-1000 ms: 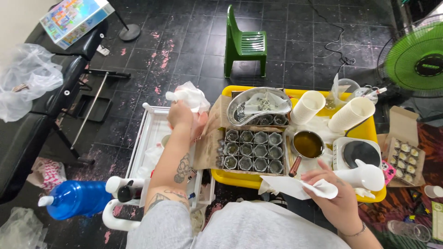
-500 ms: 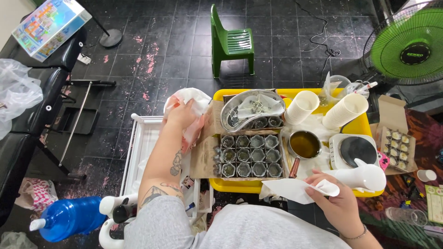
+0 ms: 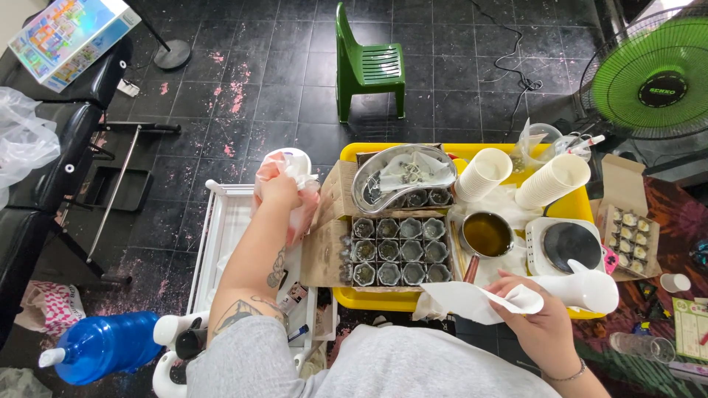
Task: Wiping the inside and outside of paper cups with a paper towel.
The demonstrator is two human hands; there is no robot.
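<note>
White tissue in both hands beside the yellow tray.

White paper tissue (image 3: 472, 301) is pinched in the right hand (image 3: 542, 324), just in front of the yellow tray (image 3: 354, 298), with a white squeeze bottle (image 3: 586, 289) lying against the same hand at the tray's front right corner; the grip looks closed on the tissue. Compared with a second ago, the left hand (image 3: 280, 193) has moved further out to the left of the tray, over the white cart (image 3: 221, 236), and is bunched tight round a crumpled wad of tissue (image 3: 295, 168). On the tray, a box of small pots (image 3: 398, 250) sits in the middle, a pan of amber liquid (image 3: 487, 236) to its right, a steel dish (image 3: 402, 175) behind. Beyond the tray stands a green chair (image 3: 367, 63).
</note>
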